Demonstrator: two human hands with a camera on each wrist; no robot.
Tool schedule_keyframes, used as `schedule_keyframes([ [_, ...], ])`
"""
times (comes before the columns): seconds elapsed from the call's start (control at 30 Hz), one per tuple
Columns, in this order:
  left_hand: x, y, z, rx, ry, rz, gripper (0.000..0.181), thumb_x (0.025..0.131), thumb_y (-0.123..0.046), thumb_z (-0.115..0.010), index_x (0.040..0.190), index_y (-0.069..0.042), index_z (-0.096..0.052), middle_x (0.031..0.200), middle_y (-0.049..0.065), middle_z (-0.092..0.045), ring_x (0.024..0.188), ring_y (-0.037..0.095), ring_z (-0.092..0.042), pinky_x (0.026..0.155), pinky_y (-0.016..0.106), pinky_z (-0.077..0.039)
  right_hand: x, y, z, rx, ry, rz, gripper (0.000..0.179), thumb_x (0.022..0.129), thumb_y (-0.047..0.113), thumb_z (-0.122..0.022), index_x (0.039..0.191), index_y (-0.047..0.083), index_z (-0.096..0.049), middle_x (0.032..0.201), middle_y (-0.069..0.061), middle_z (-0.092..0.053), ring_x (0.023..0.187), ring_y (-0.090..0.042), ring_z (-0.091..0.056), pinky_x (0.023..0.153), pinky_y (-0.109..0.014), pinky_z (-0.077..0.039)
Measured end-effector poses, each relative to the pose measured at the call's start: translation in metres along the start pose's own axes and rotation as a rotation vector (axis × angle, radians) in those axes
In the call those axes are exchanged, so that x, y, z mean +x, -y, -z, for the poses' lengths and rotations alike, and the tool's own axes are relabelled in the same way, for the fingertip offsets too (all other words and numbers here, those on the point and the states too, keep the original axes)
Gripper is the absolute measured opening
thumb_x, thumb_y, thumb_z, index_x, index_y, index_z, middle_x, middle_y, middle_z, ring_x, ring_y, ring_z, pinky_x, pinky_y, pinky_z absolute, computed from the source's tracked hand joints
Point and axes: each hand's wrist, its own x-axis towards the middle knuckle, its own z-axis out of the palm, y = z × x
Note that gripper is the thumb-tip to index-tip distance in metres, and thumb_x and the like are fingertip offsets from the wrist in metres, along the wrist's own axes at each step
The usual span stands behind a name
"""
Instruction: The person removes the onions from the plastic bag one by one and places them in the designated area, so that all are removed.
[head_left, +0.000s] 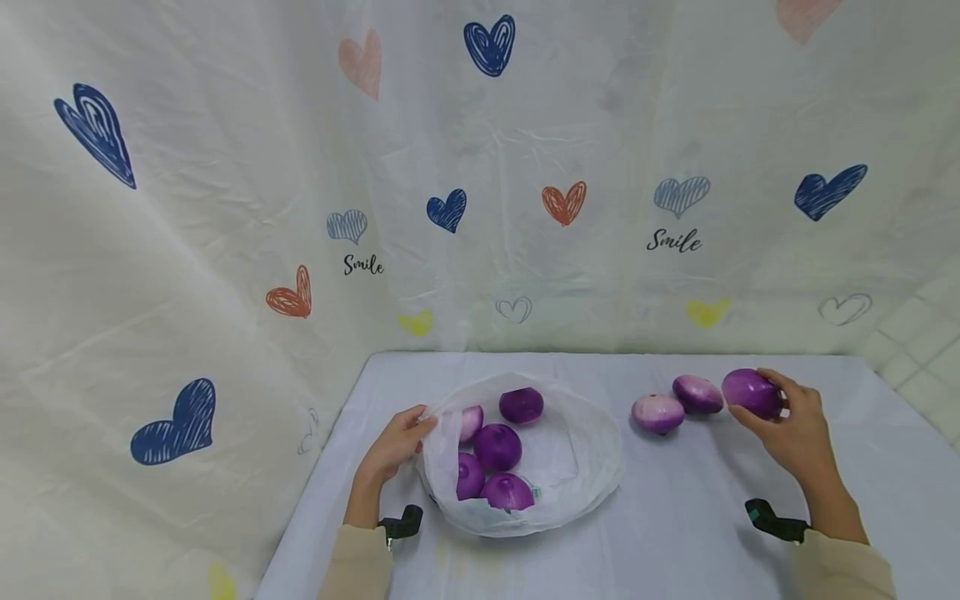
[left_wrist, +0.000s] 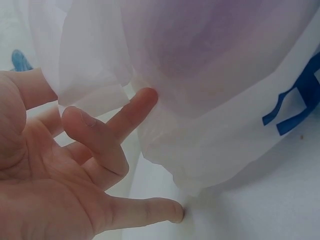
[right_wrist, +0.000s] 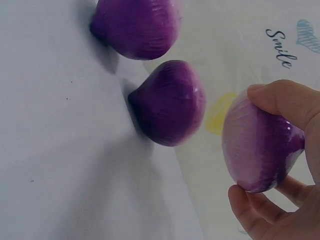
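Observation:
A white plastic bag lies wide-mouthed on the table, with several purple onions inside. At its left rim my left hand pinches the plastic between thumb and fingers; in the left wrist view the other fingers spread along the bag's outside. My right hand grips a purple onion at the right, thumb on one side and fingers on the other. Just left of that onion, a second onion and a paler onion rest side by side on the table.
A white cloth covers the table. Behind it hangs a pale curtain printed with hearts and the word Smile, which also runs along the left side. Each wrist wears a black strap mount.

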Motion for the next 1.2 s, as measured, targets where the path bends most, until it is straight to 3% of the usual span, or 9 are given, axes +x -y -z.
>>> schedule_keyframes([
  [0.07, -0.001, 0.000, 0.000, 0.001, -0.002, 0.000, 0.028, 0.105, -0.023, -0.058, 0.125, -0.004, -0.063, 0.073, -0.001, -0.047, 0.061, 0.014, -0.040, 0.056, 0.024, -0.035, 0.000, -0.005, -0.002, -0.002, 0.007, -0.012, 0.081, 0.094, 0.033, -0.075, 0.157, 0.003, -0.033, 0.142, -0.042, -0.028, 0.114, -0.054, -0.041, 0.077, -0.045, -0.047],
  [0.13, -0.001, 0.000, 0.000, 0.005, -0.005, 0.000, 0.027, 0.105, -0.023, -0.058, 0.124, -0.004, -0.063, 0.073, -0.001, -0.046, 0.061, 0.014, -0.040, 0.056, 0.024, -0.035, 0.000, -0.009, -0.003, -0.003, 0.010, -0.023, 0.081, 0.094, 0.032, -0.074, 0.157, 0.002, -0.032, 0.143, -0.043, -0.027, 0.114, -0.054, -0.041, 0.080, -0.061, -0.044],
  [0.23, -0.001, 0.000, 0.000, 0.009, -0.006, 0.000, 0.026, 0.105, -0.023, -0.058, 0.123, -0.005, -0.063, 0.072, -0.001, -0.045, 0.061, 0.014, -0.040, 0.056, 0.023, -0.035, 0.000, -0.016, -0.005, -0.008, 0.018, -0.045, 0.082, 0.095, 0.033, -0.073, 0.157, 0.001, -0.031, 0.142, -0.044, -0.026, 0.114, -0.056, -0.040, 0.084, -0.067, -0.043],
  [0.63, 0.000, 0.002, 0.000, 0.006, -0.009, 0.010, 0.025, 0.105, -0.021, -0.058, 0.122, -0.005, -0.063, 0.072, -0.002, -0.045, 0.061, 0.013, -0.041, 0.057, 0.023, -0.035, 0.002, -0.048, -0.012, -0.084, 0.101, -0.081, 0.083, 0.097, 0.037, -0.070, 0.157, -0.002, -0.027, 0.141, -0.052, -0.021, 0.122, -0.069, -0.032, 0.096, -0.080, -0.035],
  [1.2, 0.002, 0.004, 0.000, 0.021, -0.014, 0.008, 0.024, 0.105, -0.023, -0.058, 0.122, -0.006, -0.064, 0.073, -0.001, -0.046, 0.061, 0.013, -0.042, 0.058, 0.024, -0.036, -0.001, -0.048, -0.014, -0.078, 0.134, -0.129, 0.086, 0.098, 0.041, -0.067, 0.158, -0.002, -0.022, 0.144, -0.052, -0.016, 0.125, -0.073, -0.024, 0.096, -0.080, -0.034],
])
